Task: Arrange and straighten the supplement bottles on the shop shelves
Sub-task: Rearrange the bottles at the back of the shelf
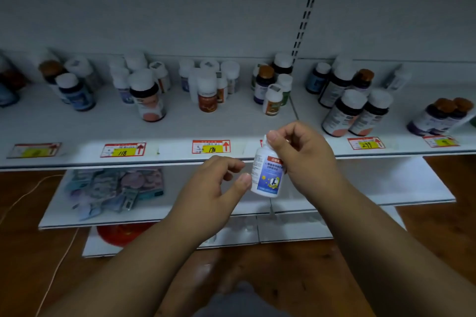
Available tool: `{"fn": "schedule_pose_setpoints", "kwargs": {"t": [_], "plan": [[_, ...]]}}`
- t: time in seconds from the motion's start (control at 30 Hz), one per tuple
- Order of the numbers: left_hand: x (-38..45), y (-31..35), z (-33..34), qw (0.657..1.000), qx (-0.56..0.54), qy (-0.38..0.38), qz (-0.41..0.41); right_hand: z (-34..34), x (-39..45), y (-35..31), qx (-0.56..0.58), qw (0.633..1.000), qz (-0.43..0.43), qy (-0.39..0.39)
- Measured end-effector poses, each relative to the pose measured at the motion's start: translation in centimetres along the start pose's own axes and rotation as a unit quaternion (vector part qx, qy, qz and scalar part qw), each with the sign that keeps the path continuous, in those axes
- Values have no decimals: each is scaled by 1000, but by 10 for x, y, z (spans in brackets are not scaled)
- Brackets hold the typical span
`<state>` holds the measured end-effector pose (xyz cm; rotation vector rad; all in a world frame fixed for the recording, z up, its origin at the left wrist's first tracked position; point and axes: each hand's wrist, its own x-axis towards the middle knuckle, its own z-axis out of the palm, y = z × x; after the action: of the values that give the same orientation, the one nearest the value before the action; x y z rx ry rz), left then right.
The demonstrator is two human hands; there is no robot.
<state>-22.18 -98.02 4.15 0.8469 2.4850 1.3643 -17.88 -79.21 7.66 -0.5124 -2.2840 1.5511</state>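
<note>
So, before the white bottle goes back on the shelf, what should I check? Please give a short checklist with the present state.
1. Right hand grips the white bottle at its cap end: ok.
2. Left hand, thumb touching the bottle's side, ready to steady it: ok.
3. Label faces the camera, readable: ok.
4. Free space on the top shelf in front of the bottle groups: ok.
5. Bottle upright: not ok, it is tilted.
6. Which price tag matches this bottle: cannot tell.

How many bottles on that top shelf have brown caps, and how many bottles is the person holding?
Brown-capped bottles on the shelf: 5
White bottle held by the right hand: 1
Total: 6
</note>
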Motion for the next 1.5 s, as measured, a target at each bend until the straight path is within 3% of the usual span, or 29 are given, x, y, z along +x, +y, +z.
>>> {"fn": "schedule_pose_setpoints", "kwargs": {"t": [0.33,0.7,0.83,1.03,1.3,1.5], "plan": [[-10,-21,-28,997,0,70,-34,43,10,-11,16,997,-25,-68],[-12,-90,-111,996,53,62,-25,144,21,-41,29,997,-29,-67],[-5,-124,-150,993,76,84,-20,193,33,-56,-13,997,-37,-65],[12,-164,-197,984,74,141,-78,255,63,-85,-136,980,-128,-73],[35,-184,-222,977,111,135,-124,306,87,-95,-233,947,-198,-99],[42,-196,-229,977,132,114,-121,321,93,-87,-248,941,-195,-123]]}}
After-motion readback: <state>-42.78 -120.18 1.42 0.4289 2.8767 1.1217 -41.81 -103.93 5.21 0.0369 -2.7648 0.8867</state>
